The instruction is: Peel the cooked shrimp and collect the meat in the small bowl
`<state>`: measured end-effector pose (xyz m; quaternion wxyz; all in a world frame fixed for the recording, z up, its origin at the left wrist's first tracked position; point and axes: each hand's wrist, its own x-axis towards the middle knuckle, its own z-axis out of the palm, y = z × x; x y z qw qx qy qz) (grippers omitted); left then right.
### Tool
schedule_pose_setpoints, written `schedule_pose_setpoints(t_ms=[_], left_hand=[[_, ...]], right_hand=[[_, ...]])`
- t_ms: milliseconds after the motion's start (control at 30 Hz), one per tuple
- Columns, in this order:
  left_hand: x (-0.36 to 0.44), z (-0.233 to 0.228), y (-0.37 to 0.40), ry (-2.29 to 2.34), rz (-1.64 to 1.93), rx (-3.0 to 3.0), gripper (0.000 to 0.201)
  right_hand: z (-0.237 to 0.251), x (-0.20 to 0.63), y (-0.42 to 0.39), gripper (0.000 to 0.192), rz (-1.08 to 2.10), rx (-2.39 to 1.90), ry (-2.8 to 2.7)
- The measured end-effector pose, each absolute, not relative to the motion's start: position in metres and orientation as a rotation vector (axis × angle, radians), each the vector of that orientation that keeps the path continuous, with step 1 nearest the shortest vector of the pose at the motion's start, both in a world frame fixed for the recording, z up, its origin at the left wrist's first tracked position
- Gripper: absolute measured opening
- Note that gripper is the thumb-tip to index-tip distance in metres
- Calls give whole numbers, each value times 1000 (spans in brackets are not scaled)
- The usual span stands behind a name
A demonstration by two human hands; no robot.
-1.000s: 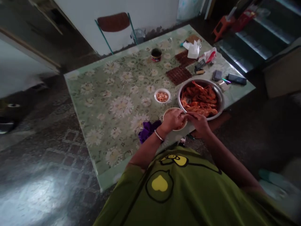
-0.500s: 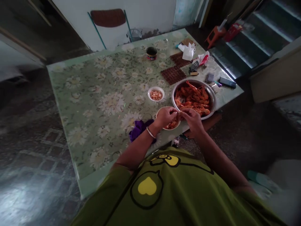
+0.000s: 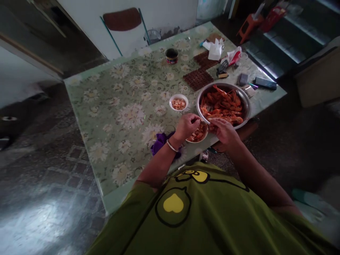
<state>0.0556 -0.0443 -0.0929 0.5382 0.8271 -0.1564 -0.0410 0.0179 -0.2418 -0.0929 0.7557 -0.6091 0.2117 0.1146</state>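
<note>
My left hand (image 3: 186, 126) and my right hand (image 3: 223, 129) are over a small bowl of shrimp shells (image 3: 198, 135) at the table's near edge. Their fingers are pinched on a shrimp, too small to make out clearly, held between the two hands. A large steel bowl (image 3: 245, 102) full of orange-red cooked shrimp (image 3: 221, 105) stands just beyond my right hand. A small white bowl of peeled shrimp meat (image 3: 179, 103) sits beyond my left hand. A silver bangle is on my left wrist.
The table (image 3: 119, 109) has a green flowered cover. A purple cloth (image 3: 162, 141) lies by my left forearm. Farther off are brown trivets (image 3: 198, 78), a dark tin (image 3: 171, 56), tissues (image 3: 214, 50), a phone (image 3: 266, 83). A chair (image 3: 122, 21) stands behind; stairs to the right.
The hands have drawn slightly apart, the left one sliding left so that more of the shell bowl shows. The view has shifted a little.
</note>
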Motion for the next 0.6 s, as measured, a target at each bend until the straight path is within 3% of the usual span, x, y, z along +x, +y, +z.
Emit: schedule_pose_setpoints(t_ms=[167, 367, 600], left_hand=[[55, -85, -36, -450, -12, 1986, 16], [62, -125, -46, -479, -105, 2223, 22], [63, -125, -59, -535, -142, 1882, 15]], right_hand=[[-97, 20, -251, 40, 229, -1419, 359], [-91, 19, -248, 39, 264, -1239, 379], [-96, 22, -235, 46, 191, -1313, 379]])
